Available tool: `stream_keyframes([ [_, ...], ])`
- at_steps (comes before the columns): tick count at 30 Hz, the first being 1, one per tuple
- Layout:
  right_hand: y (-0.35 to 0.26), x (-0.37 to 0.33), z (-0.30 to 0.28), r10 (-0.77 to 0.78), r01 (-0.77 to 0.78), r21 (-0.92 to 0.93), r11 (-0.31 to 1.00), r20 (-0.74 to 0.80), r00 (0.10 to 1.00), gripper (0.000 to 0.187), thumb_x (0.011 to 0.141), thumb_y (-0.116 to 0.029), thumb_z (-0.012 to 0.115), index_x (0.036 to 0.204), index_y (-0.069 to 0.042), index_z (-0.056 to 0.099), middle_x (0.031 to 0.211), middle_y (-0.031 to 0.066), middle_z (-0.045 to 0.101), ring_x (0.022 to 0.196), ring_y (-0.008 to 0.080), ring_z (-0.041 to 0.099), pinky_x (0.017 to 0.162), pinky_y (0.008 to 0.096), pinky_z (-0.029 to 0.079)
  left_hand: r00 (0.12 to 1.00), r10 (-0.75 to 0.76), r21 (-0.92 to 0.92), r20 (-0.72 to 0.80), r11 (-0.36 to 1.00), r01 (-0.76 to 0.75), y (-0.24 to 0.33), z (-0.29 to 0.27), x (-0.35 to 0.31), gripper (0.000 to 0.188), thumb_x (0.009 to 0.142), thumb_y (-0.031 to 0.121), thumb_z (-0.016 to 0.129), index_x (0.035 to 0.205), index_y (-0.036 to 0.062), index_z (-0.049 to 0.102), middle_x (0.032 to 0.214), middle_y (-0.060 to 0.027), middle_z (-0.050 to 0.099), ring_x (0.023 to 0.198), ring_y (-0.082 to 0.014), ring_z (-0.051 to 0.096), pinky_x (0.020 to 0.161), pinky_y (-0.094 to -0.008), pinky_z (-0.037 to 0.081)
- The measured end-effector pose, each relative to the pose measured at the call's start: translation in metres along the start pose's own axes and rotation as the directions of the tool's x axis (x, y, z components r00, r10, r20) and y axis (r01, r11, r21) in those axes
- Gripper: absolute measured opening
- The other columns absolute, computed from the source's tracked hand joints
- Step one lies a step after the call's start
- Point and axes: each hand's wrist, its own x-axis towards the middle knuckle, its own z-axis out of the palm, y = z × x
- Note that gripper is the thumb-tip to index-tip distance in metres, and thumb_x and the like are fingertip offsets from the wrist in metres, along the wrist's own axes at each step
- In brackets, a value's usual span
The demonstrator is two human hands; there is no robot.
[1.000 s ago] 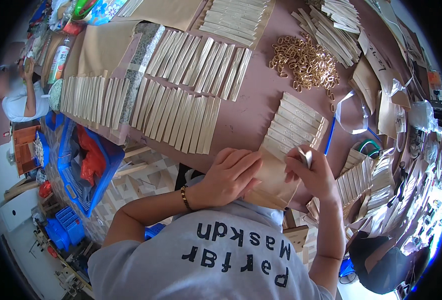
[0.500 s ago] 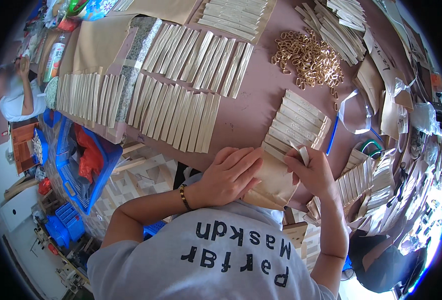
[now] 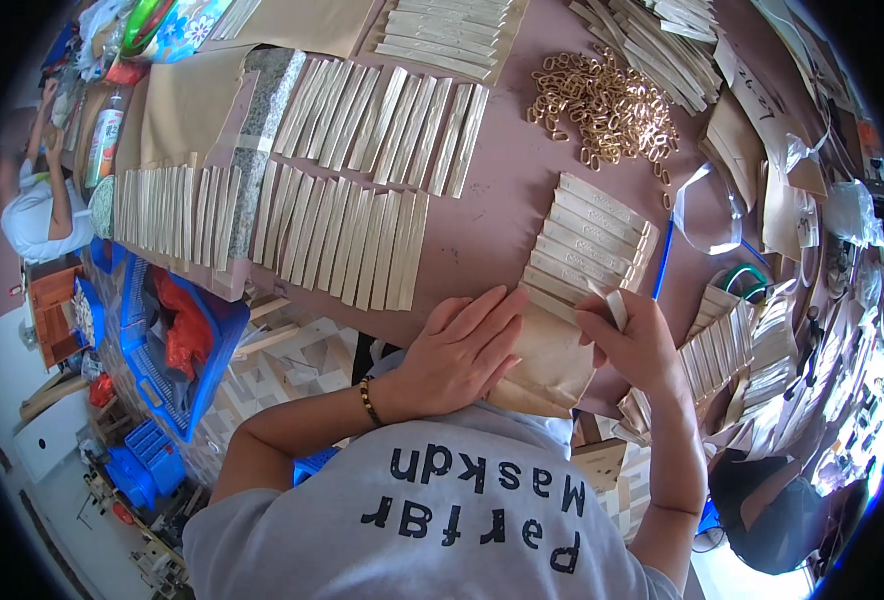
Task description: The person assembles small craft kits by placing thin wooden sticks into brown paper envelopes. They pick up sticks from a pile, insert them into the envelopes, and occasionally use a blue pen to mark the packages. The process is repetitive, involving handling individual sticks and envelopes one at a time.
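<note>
My left hand [image 3: 467, 350] lies flat with fingers stretched out, pressing the left edge of a brown paper sheet [image 3: 547, 365] at the table's near edge. On the sheet's far part, pale flat strips [image 3: 592, 235] sit side by side in a row. My right hand [image 3: 632, 340] is closed in a pinch at the sheet's right side. Between its thumb and fingers a short pale strip [image 3: 617, 308] sticks up, its lower end hidden by the fingers.
Gold oval metal rings [image 3: 607, 105] lie piled beyond the sheet. Rows of pale strips [image 3: 342, 240] cover the table to the left. A blue stick [image 3: 664, 260] and a clear plastic loop [image 3: 710, 215] lie at right. A blue basket [image 3: 197, 400] stands lower left; another person [image 3: 47, 215] sits far left.
The whole view has shifted slightly. Both hands keep nearly the same place on the sheet, the right still pinching the strip. At far left, the other person's arms have moved.
</note>
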Motion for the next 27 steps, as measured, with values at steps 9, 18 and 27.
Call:
stream_keyframes([
  [9,0.017,-0.012,-0.007,-0.062,0.031,-0.160,0.987,-0.190,0.980,0.019,0.085,-0.012,0.070,0.094,0.004,0.063,0.070,0.0112,0.064,0.056,0.0183,0.062,0.054,0.0313,0.050,1.000,-0.003,-0.015,0.018,1.000,0.003,0.001,-0.002,0.003,0.044,0.082,0.021,0.067,0.119,0.0000,0.055,0.141,-0.0165,0.047,0.127,-0.0287,0.043,0.098,-0.0437,0.032],
  [18,0.013,-0.016,-0.002,-0.213,0.102,-0.420,0.902,-0.227,0.950,0.025,0.088,-0.021,0.067,0.096,0.002,0.062,0.086,0.0241,0.064,0.078,0.0380,0.065,0.069,0.0405,0.050,0.999,-0.007,-0.021,0.036,1.000,0.007,0.000,-0.003,0.005,0.046,0.080,0.019,0.070,0.120,0.0007,0.055,0.141,-0.0148,0.047,0.127,-0.0286,0.044,0.097,-0.0433,0.034],
  [27,0.005,-0.022,-0.008,-0.154,0.174,0.167,0.971,-0.127,0.980,0.047,0.102,-0.033,0.049,0.133,0.003,0.050,0.070,0.0002,0.051,0.064,0.0079,0.047,0.057,0.0236,0.042,0.983,-0.006,-0.213,-0.183,0.976,-0.034,-0.047,-0.040,0.091,0.020,0.085,0.008,0.067,0.103,0.0014,0.060,0.095,-0.0139,0.061,0.091,-0.0305,0.060,0.080,-0.0394,0.049],
])
